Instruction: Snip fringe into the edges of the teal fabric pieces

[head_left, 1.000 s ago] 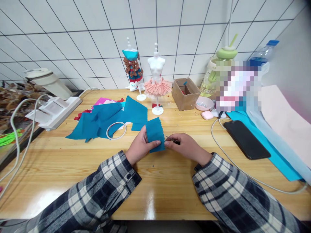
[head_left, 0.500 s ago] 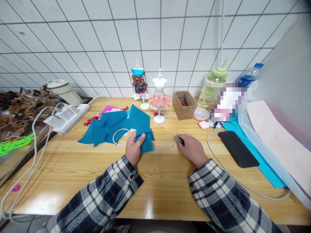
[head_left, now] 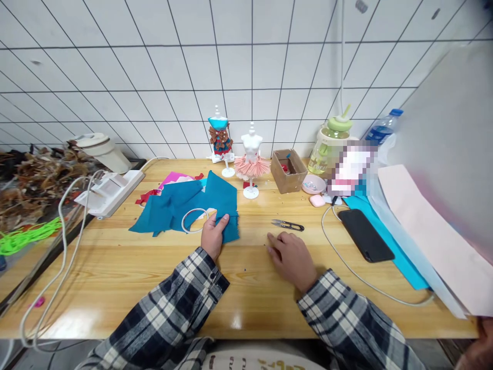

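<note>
My left hand (head_left: pixel 213 237) pinches the right part of a teal piece of cloth (head_left: pixel 227 198) between thumb and fingers; the cut edge there is frayed. More teal cloth spreads leftward over the table, with a white ring (head_left: pixel 184 222) lying on it, just left of the hand. My right hand (head_left: pixel 291 258) is empty, its index finger stretched out and thumb apart, low over the table. Just beyond its fingers lie thread snips (head_left: pixel 295 225), blades pointing left.
Behind stand a small mannequin (head_left: pixel 252 144) in a pink skirt, a dressed mannequin (head_left: pixel 219 134) and a cardboard box (head_left: pixel 289 177). To the right are a black phone (head_left: pixel 365 235), a white cable (head_left: pixel 370 281) and pale sheets (head_left: pixel 431 226). A power strip (head_left: pixel 115 194) lies left.
My right hand has let go of the thread snips, which now lie on the table, and has drawn back toward me. My left hand keeps its hold on the cloth.
</note>
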`<state>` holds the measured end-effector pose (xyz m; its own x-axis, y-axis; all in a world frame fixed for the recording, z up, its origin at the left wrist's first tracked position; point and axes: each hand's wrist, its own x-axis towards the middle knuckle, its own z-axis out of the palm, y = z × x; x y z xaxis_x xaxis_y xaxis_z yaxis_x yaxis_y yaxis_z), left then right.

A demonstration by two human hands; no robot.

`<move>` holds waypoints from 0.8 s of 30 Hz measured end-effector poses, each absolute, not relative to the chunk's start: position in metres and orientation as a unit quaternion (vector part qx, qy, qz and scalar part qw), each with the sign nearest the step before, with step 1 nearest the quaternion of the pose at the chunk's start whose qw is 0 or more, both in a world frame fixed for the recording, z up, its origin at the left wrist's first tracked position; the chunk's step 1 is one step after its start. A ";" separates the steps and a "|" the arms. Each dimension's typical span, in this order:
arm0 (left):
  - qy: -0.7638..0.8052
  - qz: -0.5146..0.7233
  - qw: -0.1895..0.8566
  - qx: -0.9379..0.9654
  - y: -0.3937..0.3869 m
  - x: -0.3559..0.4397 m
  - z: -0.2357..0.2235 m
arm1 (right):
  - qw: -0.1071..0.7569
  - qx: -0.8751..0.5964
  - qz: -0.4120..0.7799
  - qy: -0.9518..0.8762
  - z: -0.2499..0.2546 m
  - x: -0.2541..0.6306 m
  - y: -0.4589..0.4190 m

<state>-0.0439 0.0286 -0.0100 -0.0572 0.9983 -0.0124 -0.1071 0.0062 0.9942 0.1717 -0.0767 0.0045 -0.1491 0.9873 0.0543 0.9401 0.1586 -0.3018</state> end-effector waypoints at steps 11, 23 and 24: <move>0.495 0.539 0.495 0.469 0.027 -0.039 -0.004 | 0.131 -0.511 0.149 -0.836 0.005 0.135 -0.095; 0.484 0.532 0.495 0.487 0.026 -0.038 -0.008 | 0.128 -0.526 0.206 -0.815 0.001 0.116 -0.082; 0.484 0.532 0.495 0.487 0.026 -0.038 -0.008 | 0.117 -0.519 0.195 -0.824 0.001 0.114 -0.081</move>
<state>-0.0379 0.0258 -0.0078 -0.0348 0.9986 0.0401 -0.0560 -0.0420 0.9975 0.1144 -0.0815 0.0012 -0.4346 0.9006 -0.0092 0.8094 0.3860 -0.4426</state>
